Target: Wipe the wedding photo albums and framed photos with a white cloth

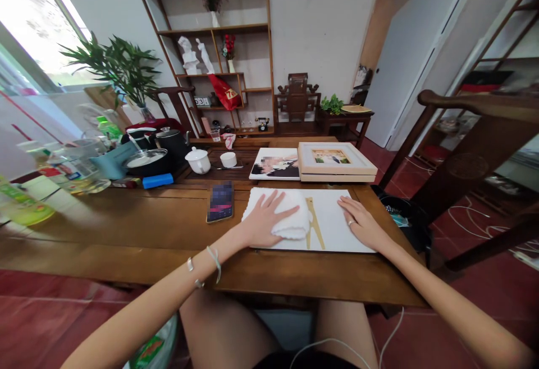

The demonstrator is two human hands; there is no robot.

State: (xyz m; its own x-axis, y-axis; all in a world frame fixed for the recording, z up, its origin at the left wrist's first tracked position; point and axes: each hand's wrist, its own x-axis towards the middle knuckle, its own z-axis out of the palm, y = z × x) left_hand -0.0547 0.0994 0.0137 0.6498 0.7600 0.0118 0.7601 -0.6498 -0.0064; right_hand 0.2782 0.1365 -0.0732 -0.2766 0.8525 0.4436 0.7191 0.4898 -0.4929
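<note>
White cloth lay folded on the left part of a white board, reaching its left edge. Beneath both was a wooden table, with the board close to the table's near edge and toward its right end. The left hand rested palm down on the cloth, its fingers spread apart and flat rather than clamped on the fabric. The right hand lay over the board's right edge, its fingers mostly close together and their tips on the white surface; whether they pressed there I could not tell. A ring sat on one of its fingers.

Between the hands, just beside the cloth, a gold-coloured forked piece lay on the board, its two legs pointing to the board's near edge. Left of the board's far left corner was a phone, lying flat. Along the board's far edge stood a photo panel, with a pale framed picture touching its right side. Farther left, toward the table's far edge, were a white lidded cup and a small white bowl. A blue object lay nearer the table's left end.
</note>
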